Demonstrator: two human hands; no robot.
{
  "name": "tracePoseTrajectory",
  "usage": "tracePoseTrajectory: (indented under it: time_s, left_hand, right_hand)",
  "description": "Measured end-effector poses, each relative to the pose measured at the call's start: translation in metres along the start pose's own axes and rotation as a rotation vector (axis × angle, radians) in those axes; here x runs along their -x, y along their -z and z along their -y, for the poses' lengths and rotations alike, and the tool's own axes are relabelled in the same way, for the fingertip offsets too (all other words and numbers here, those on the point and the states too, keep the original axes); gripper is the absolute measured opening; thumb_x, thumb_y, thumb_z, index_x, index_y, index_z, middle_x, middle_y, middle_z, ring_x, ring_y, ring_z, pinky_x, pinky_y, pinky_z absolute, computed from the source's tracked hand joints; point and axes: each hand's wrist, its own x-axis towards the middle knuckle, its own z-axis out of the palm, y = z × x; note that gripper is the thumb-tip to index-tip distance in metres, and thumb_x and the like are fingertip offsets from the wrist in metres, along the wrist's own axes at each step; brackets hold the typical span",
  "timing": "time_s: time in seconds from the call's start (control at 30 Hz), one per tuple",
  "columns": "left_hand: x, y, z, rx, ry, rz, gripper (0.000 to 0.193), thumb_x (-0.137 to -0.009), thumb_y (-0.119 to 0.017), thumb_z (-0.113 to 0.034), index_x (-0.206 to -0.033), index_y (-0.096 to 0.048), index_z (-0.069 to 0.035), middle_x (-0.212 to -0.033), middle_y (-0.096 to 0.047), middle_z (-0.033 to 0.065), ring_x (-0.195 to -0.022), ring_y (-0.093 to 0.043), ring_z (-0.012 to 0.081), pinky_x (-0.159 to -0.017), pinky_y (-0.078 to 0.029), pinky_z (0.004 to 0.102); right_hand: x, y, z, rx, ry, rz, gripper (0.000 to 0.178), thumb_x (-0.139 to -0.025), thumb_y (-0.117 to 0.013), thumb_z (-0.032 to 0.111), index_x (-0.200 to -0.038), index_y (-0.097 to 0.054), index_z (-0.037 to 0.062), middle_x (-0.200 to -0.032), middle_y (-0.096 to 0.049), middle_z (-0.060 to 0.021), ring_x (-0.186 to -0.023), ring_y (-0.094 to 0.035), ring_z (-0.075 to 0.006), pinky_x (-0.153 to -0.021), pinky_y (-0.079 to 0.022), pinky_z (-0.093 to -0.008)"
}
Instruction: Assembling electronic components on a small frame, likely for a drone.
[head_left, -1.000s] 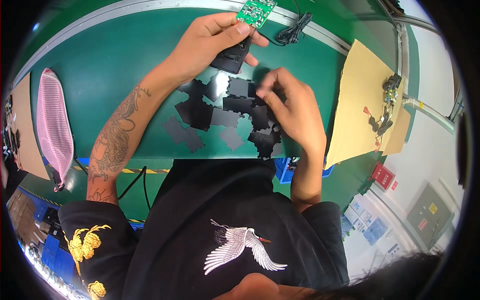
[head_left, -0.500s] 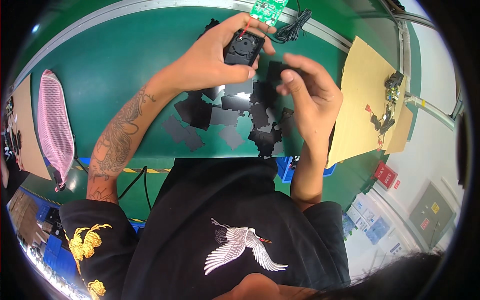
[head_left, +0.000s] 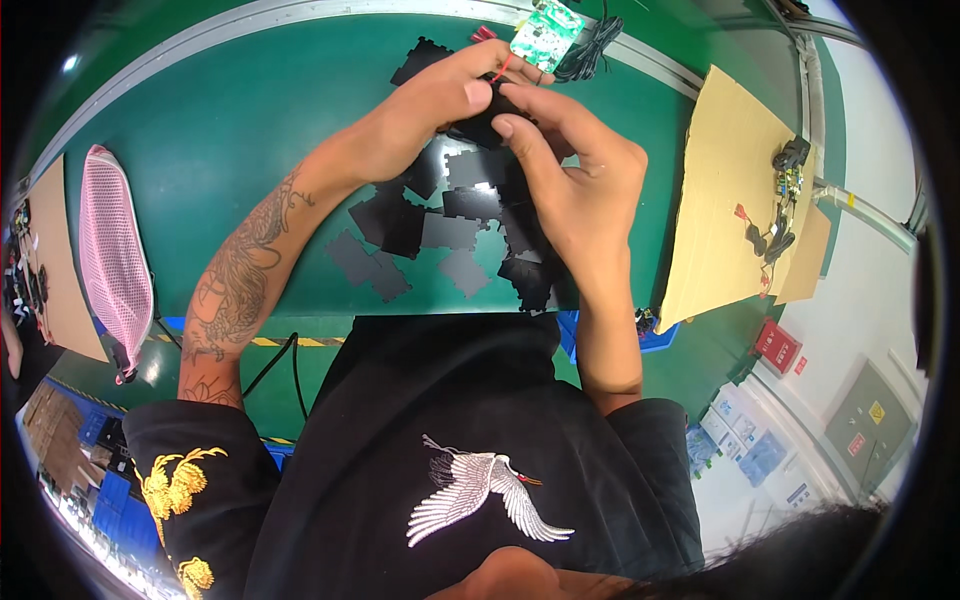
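Observation:
My left hand (head_left: 425,115) grips a small black plastic housing (head_left: 480,128) above the far part of the green table, its thumb on the near-top face. Thumb and fingers of my right hand (head_left: 592,190) close on a flat black plate at the housing; my fingers hide most of both, so how the plate sits cannot be seen. A green circuit board (head_left: 547,38) hangs beyond the left fingertips, joined by a red wire (head_left: 502,68). Below my hands, several thin black notched plates (head_left: 450,232) lie scattered and overlapping on the table.
A coiled black cable (head_left: 596,48) lies by the table's far rail. On the right, a cardboard sheet (head_left: 715,200) bears a wired board (head_left: 785,185). A pink mesh pouch (head_left: 112,250) is at the left. A blue bin (head_left: 655,340) stands below the table edge.
My right hand has moved left and away from me, bringing the black plate to the housing. My left thumb has shifted up over the housing, and the circuit board has tilted slightly.

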Motion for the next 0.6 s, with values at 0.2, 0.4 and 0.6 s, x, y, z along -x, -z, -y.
tracePoseTrajectory:
  time_s: [0.2,0.4,0.6]
  left_hand:
    - [0.001,-0.002,-0.001,0.018,0.016,-0.044,0.07,-0.109,-0.042,-0.057,-0.142,-0.054,0.003,-0.143,-0.057,0.0154,-0.136,-0.051,0.0242,-0.12,-0.033,0.0412]
    - [0.001,-0.001,0.001,-0.01,0.028,-0.046,0.07,-0.111,-0.039,-0.059,-0.141,-0.055,0.003,-0.14,-0.06,0.014,-0.132,-0.053,0.0222,-0.118,-0.035,0.0401]
    - [0.003,-0.005,-0.002,0.026,0.05,-0.038,0.079,-0.112,-0.031,-0.067,-0.139,-0.057,0.002,-0.127,-0.063,0.0095,-0.12,-0.057,0.0168,-0.111,-0.042,0.0347]
  right_hand:
    - [-0.002,-0.008,-0.006,0.03,0.165,-0.042,0.022,-0.089,-0.083,0.0,-0.111,-0.081,0.0018,-0.089,-0.08,-0.0062,-0.072,-0.071,-0.01,-0.066,-0.055,-0.0241]
    - [-0.009,-0.007,-0.011,0.272,0.475,-0.085,0.028,-0.082,-0.085,-0.005,-0.108,-0.082,0.0046,-0.083,-0.076,-0.0077,-0.066,-0.068,-0.0201,-0.059,-0.051,-0.0298]
    - [-0.005,-0.008,-0.013,0.16,0.443,-0.09,0.027,-0.082,-0.085,-0.006,-0.107,-0.082,0.0039,-0.083,-0.076,-0.0093,-0.066,-0.07,-0.019,-0.06,-0.052,-0.0298]
